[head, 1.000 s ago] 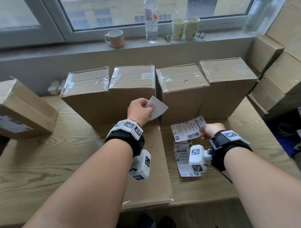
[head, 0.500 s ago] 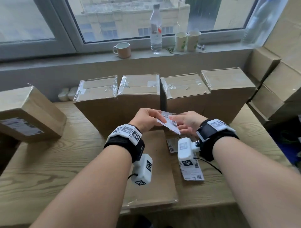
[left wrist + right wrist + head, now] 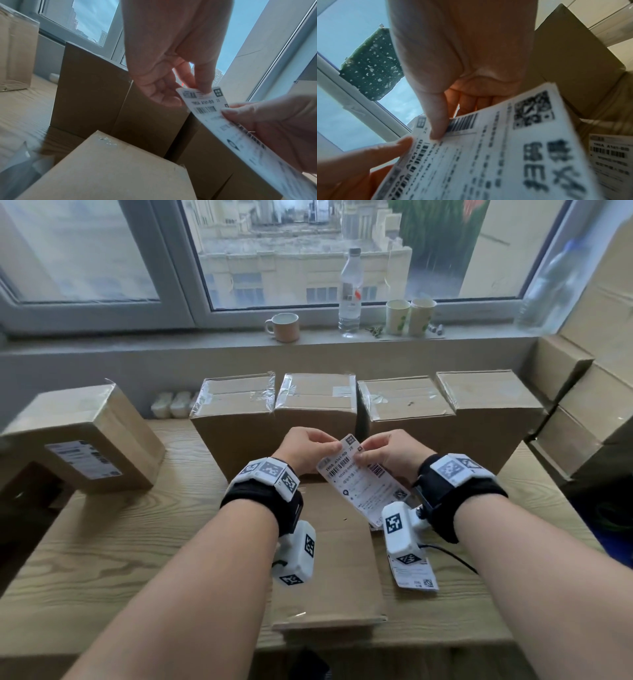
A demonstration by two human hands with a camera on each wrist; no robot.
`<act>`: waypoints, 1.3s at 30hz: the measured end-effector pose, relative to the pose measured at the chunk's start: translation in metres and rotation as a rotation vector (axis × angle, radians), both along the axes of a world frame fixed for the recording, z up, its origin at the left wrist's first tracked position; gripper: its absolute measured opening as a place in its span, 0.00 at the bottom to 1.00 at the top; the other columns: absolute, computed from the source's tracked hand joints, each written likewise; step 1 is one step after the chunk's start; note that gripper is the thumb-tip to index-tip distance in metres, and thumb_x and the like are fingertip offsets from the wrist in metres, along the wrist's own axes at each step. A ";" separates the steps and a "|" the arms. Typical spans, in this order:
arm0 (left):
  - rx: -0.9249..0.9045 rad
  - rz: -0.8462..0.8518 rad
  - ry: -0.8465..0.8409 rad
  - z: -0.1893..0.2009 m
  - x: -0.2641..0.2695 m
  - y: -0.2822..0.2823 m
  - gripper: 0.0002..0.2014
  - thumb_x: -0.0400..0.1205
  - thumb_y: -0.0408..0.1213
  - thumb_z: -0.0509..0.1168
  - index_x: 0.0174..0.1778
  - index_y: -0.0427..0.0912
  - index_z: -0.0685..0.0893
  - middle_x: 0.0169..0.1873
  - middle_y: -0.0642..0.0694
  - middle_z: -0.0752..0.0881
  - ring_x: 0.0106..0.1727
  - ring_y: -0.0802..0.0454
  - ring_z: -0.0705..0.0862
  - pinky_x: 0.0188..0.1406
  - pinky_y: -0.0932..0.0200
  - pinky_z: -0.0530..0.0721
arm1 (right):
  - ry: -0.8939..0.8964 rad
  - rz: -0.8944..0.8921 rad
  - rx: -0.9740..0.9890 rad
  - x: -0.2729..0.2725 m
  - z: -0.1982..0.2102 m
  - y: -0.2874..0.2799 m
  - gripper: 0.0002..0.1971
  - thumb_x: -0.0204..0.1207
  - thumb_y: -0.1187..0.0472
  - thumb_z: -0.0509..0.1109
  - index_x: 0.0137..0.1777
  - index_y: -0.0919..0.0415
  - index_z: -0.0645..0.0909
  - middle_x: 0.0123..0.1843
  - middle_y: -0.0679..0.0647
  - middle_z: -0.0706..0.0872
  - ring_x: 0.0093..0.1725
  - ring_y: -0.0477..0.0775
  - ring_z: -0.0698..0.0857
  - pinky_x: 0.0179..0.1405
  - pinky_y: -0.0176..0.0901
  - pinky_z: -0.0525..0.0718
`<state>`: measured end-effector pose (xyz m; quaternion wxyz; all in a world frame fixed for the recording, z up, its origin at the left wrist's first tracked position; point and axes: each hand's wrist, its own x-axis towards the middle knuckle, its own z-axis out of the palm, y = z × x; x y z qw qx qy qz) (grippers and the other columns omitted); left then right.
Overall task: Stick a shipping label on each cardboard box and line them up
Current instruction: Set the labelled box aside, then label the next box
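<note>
A white shipping label (image 3: 361, 484) with barcodes is held up between both hands, above a flat cardboard box (image 3: 329, 570) lying on the table. My left hand (image 3: 337, 445) pinches its top left corner, thumb on the printed face (image 3: 203, 90). My right hand (image 3: 363, 449) pinches the top edge beside it, thumb on the barcode (image 3: 437, 125). Several sealed cardboard boxes (image 3: 315, 402) stand side by side behind the hands. Another label (image 3: 414, 575) lies on the table under my right wrist.
A box bearing a label (image 3: 85, 440) stands tilted at the table's left. More boxes (image 3: 582, 412) are stacked at the right. A mug (image 3: 284, 326), a water bottle (image 3: 350, 292) and two cups (image 3: 409, 316) sit on the windowsill.
My right hand lifted a label off the table and brought it to the left hand. Both hands now pinch it together. The white sheet the left hand held up is no longer seen.
</note>
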<state>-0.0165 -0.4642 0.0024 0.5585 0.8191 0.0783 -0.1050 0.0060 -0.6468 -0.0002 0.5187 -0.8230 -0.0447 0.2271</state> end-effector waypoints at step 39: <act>-0.073 -0.119 0.258 0.013 -0.023 0.023 0.07 0.80 0.32 0.68 0.40 0.33 0.88 0.34 0.39 0.92 0.32 0.51 0.90 0.30 0.63 0.87 | 0.015 0.328 -0.292 -0.013 0.015 0.020 0.02 0.75 0.63 0.76 0.43 0.56 0.89 0.35 0.52 0.91 0.27 0.44 0.88 0.25 0.34 0.83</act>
